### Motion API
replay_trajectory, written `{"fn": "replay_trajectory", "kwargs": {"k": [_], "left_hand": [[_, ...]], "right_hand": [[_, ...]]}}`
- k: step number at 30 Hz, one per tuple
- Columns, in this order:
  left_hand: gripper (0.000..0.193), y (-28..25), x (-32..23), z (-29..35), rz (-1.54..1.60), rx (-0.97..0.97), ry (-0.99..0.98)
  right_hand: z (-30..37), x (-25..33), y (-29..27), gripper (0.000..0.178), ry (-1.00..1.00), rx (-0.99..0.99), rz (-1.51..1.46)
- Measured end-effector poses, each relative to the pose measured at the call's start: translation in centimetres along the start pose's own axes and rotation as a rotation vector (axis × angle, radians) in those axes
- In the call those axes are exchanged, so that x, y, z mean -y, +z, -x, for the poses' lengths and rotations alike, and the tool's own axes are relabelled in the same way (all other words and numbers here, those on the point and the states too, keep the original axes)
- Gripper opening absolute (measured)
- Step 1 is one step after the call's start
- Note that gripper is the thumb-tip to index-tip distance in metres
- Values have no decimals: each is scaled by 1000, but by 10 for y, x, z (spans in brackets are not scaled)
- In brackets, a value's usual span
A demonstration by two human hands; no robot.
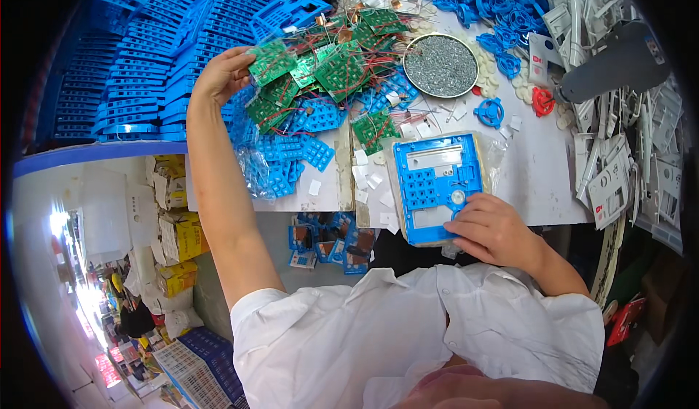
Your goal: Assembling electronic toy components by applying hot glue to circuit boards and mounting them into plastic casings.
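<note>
My left hand (224,74) reaches to the pile's left side, its fingers closed on the edge of a green circuit board (271,61). More green boards with red wires (341,73) lie heaped beside it. My right hand (489,228) rests at the lower right corner of a blue plastic casing (429,223), fingers bent over its edge. The casing lies face down on a pale block at the table's front edge. A blue keypad piece (420,189) and a round clear part (458,197) sit inside it.
Blue casings (182,45) are stacked at the left. A round tray of small screws (441,65) stands beyond the casing. Blue rings (502,16) are heaped at the back, near a grey power tool (615,61). White panels (608,183) pile up at the right. Blue keypads (317,116) lie below the boards.
</note>
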State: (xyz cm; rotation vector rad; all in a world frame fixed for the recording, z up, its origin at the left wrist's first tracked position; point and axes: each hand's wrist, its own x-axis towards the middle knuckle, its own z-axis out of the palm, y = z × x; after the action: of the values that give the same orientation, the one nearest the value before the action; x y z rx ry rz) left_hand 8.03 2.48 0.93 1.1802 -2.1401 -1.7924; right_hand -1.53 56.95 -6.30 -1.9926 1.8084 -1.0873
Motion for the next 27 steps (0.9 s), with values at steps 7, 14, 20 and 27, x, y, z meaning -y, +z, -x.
{"fn": "replay_trajectory", "kwargs": {"k": [7,14,20,27], "left_hand": [[34,-38,9,32,411,-56,300],[25,-24,1,64,511,-139,522],[29,46,-27,103,350,-504,941],[26,150,1,145,-650,-689,1466]], "right_hand": [[0,2,0,25,-5,-23,-5],[-6,4,1,24,-21,-13,-29],[-24,2,-4,24,-25,-77,-9],[-86,-4,15,47,268,-284,-842]]}}
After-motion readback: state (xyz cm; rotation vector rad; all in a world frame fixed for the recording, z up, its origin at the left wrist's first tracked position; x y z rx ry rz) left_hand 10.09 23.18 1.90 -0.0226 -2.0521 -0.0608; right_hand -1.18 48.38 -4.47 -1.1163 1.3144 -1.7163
